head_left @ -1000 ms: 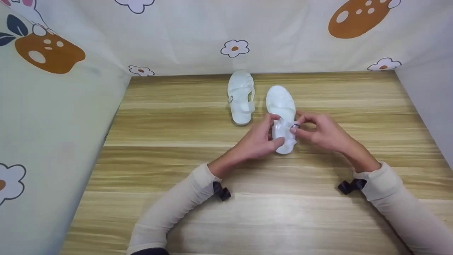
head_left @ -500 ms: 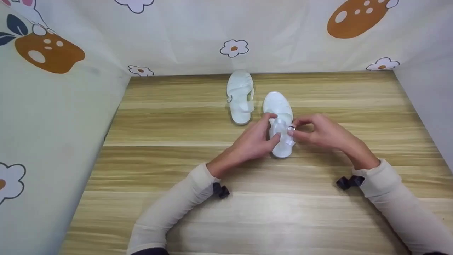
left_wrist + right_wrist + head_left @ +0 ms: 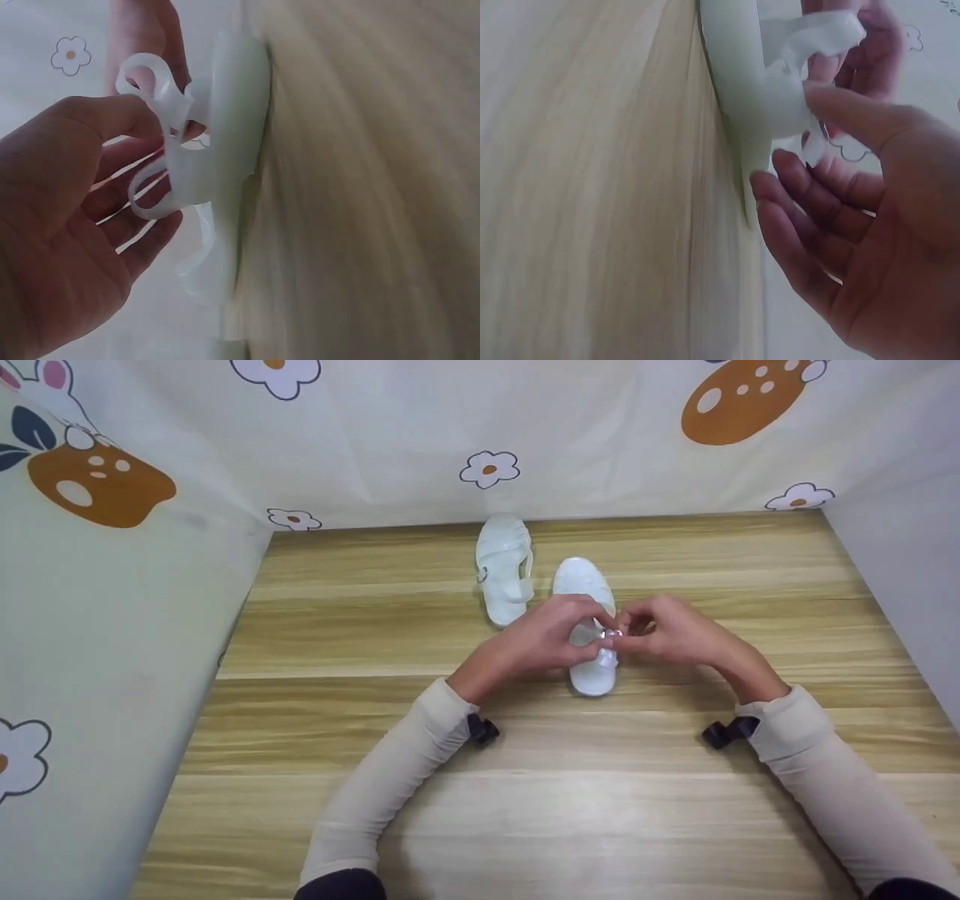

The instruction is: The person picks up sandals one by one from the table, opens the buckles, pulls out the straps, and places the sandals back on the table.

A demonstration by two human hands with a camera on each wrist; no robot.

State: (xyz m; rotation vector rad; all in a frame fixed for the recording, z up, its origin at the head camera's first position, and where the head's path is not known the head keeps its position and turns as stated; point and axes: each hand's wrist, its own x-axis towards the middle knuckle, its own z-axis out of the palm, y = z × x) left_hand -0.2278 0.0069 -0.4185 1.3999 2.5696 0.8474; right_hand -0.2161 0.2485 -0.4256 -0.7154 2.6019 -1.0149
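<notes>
A white jelly sandal (image 3: 592,681) lies sole down on the wooden surface, toe pointing away. My left hand (image 3: 544,636) reaches over it from the left, thumb and fingers pinching its ankle strap (image 3: 174,109) at the buckle. From the right, my right hand (image 3: 679,636) pinches the same spot on the sandal's outer side, so the fingertips of both hands meet there. A small metal buckle (image 3: 609,635) shows between them. In the right wrist view, the right thumb presses the strap's base while the other fingers curl behind it. My left hand covers the sandal's middle.
A matching white sandal (image 3: 504,544) stands to the left, its toe near the back wall. Cream cloth (image 3: 390,442) printed with flowers and orange fruit hangs behind and at the left of the wooden tabletop (image 3: 525,810). A plain pale wall (image 3: 892,562) borders the right side.
The sandal has slid slightly toward me. My left hand has shifted from the sandal's left side and heel across to the buckle, joining my right hand, which keeps its pinch there.
</notes>
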